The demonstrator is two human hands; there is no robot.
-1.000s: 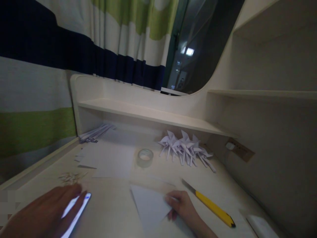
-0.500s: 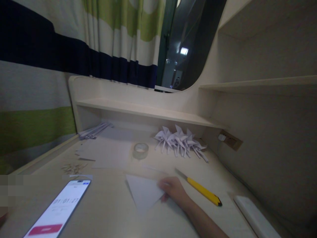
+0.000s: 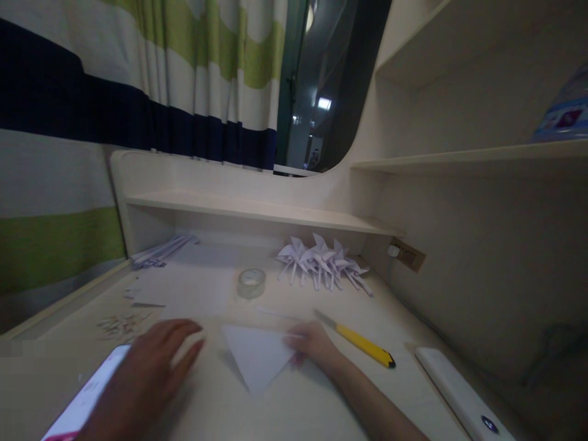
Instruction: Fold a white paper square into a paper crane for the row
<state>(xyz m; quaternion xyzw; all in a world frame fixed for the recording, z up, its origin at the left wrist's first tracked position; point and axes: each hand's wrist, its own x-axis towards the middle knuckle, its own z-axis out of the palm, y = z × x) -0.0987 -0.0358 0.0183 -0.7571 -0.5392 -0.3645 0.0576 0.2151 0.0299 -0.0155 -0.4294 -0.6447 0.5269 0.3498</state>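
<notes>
My right hand pinches the right corner of a white sheet of paper folded into a triangle, one point of it toward me. To the left, my left hand hangs over the phone, covering part of its screen. Its fingers are apart and hold nothing; a gap separates them from the paper. Just right of my right hand lies a yellow utility knife, its blade out and pointing away to the left. Behind the paper stands a roll of clear tape.
Several paper pinwheels lie at the back of the desk. White sheets and a bundle of paper strips sit at the back left, with small thin sticks nearer. A white power strip lies at the right.
My left hand has come in from the lower left edge and now hangs over the phone. The right hand keeps its hold on the folded paper. My view has turned slightly right.
</notes>
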